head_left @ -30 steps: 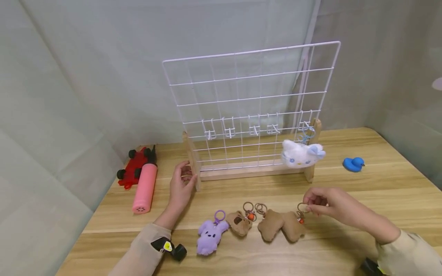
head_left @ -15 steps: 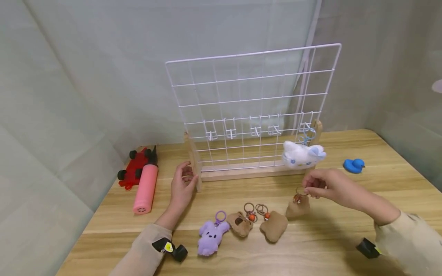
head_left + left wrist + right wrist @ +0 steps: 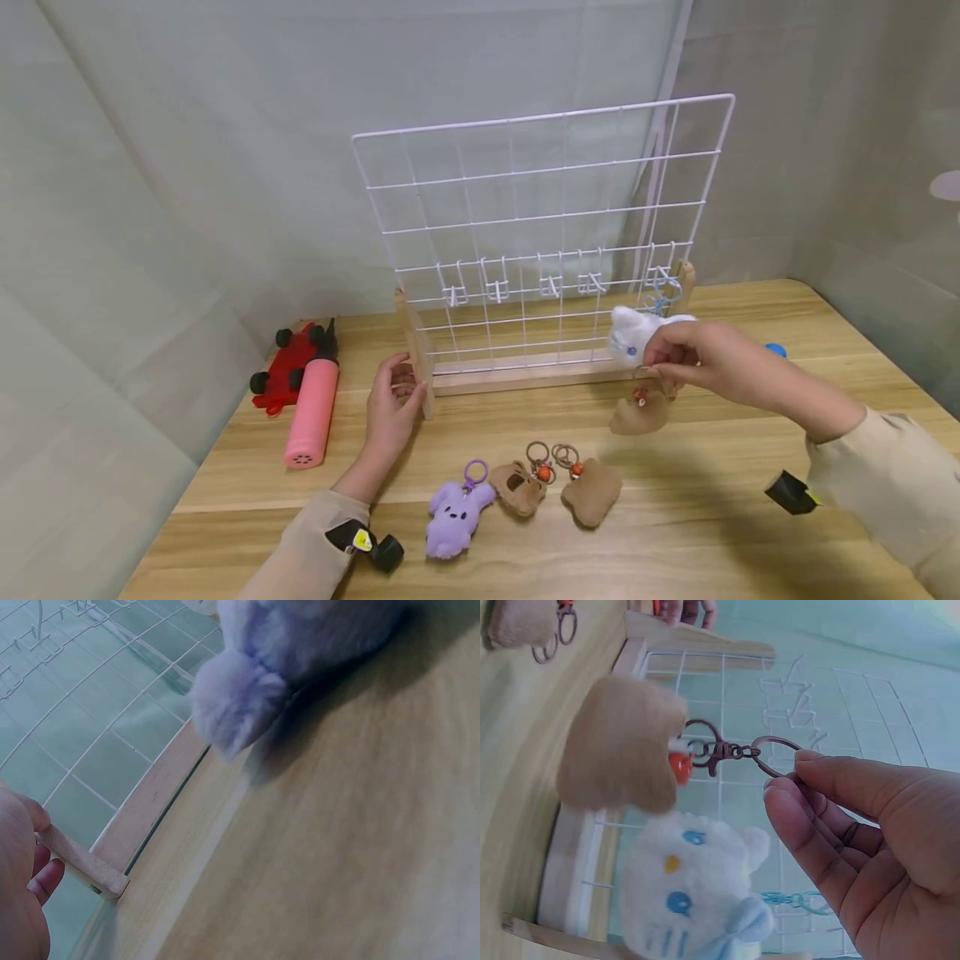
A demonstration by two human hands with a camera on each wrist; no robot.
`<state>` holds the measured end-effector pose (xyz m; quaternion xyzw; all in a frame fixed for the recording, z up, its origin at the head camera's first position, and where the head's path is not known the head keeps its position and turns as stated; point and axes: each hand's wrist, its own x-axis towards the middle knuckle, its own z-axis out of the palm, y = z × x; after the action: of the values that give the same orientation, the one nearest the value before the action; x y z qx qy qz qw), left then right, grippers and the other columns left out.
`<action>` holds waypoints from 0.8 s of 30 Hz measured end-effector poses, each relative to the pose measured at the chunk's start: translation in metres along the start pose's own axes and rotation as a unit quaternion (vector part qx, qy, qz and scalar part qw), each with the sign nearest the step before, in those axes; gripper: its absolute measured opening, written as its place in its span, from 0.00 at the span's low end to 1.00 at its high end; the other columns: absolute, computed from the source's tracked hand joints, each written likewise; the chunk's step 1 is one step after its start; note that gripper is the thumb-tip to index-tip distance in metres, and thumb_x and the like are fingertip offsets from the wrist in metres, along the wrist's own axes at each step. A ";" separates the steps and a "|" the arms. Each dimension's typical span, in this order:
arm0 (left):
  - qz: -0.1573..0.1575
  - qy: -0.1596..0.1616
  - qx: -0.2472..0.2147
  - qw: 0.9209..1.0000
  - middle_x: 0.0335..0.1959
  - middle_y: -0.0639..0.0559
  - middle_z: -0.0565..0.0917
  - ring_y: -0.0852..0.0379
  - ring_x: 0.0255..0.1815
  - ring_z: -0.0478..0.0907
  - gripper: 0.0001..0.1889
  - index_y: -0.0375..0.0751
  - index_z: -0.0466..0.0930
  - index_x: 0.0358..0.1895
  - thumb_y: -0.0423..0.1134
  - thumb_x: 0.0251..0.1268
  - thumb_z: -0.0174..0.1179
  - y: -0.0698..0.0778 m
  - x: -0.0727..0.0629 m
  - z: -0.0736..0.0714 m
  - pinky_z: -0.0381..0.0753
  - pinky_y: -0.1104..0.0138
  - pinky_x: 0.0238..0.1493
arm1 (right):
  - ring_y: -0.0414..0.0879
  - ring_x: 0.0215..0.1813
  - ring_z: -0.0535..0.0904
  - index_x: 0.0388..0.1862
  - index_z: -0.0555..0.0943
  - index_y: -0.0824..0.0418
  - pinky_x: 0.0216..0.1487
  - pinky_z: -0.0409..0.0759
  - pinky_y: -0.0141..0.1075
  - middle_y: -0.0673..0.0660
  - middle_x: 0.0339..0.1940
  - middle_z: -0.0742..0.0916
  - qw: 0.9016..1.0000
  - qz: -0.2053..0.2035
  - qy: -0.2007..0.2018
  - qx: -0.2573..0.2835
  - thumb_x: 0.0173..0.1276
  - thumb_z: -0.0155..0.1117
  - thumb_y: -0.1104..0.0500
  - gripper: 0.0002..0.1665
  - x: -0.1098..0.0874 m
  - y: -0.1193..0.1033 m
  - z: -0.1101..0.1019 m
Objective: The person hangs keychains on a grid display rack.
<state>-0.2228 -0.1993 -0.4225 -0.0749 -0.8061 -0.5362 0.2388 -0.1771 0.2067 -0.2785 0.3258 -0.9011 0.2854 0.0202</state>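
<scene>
My right hand (image 3: 712, 367) pinches the metal ring of a brown plush keychain (image 3: 619, 746) between thumb and forefinger. The plush hangs above the table in front of the rack's right end, its orange bead near the ring. Close behind it, a white cat plush (image 3: 690, 889) with a blue bow hangs from the rightmost hook; my hand partly covers it in the head view. My left hand (image 3: 393, 406) grips the wooden left upright (image 3: 86, 862) of the white wire grid rack. Several white hooks line the grid, and its wooden base (image 3: 517, 380) rests on the table.
A purple plush keychain (image 3: 453, 521), a brown bear-head keychain (image 3: 519, 489) and another brown plush keychain (image 3: 592, 493) lie in front. At left are a pink cylinder (image 3: 312, 412) and a red toy car (image 3: 288, 367). My right hand mostly hides a blue duck (image 3: 777, 350).
My right hand has lifted one brown plush keychain off the table by its ring and carried it up and slightly left toward the rack. The left hand stays on the upright.
</scene>
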 end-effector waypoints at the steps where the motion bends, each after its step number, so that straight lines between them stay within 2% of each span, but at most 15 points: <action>1: -0.001 0.000 0.000 1.000 0.46 0.34 0.78 0.59 0.42 0.74 0.25 0.30 0.66 0.60 0.20 0.58 0.59 0.000 0.000 0.000 0.75 0.83 0.40 | 0.31 0.28 0.77 0.34 0.80 0.58 0.28 0.79 0.28 0.46 0.27 0.85 1.000 -0.006 0.004 -0.001 0.61 0.66 0.67 0.06 0.002 -0.001 -0.002; 7: -0.002 -0.005 0.001 1.000 0.47 0.35 0.78 0.57 0.43 0.74 0.26 0.30 0.66 0.60 0.20 0.58 0.59 0.000 0.000 0.000 0.76 0.81 0.40 | 0.30 0.26 0.77 0.33 0.81 0.59 0.26 0.80 0.29 0.47 0.26 0.86 0.999 -0.031 0.021 -0.013 0.60 0.67 0.68 0.06 0.013 -0.007 -0.011; 14: 0.008 -0.001 0.001 1.000 0.46 0.34 0.78 0.58 0.43 0.74 0.25 0.30 0.67 0.60 0.19 0.57 0.59 -0.002 0.000 0.001 0.76 0.81 0.40 | 0.32 0.28 0.78 0.35 0.81 0.59 0.29 0.81 0.28 0.48 0.28 0.86 0.999 -0.020 0.021 -0.035 0.61 0.67 0.67 0.06 0.026 -0.012 -0.021; 24: -0.001 -0.007 0.001 1.000 0.47 0.35 0.77 0.54 0.44 0.74 0.25 0.31 0.66 0.60 0.20 0.58 0.59 0.002 -0.001 0.000 0.76 0.81 0.40 | 0.34 0.30 0.80 0.35 0.81 0.61 0.32 0.81 0.27 0.49 0.27 0.87 0.996 -0.020 0.055 -0.066 0.60 0.67 0.69 0.06 0.042 -0.015 -0.026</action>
<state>-0.2215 -0.1989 -0.4214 -0.0781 -0.8081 -0.5354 0.2329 -0.2054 0.1868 -0.2399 0.3258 -0.9088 0.2422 0.0968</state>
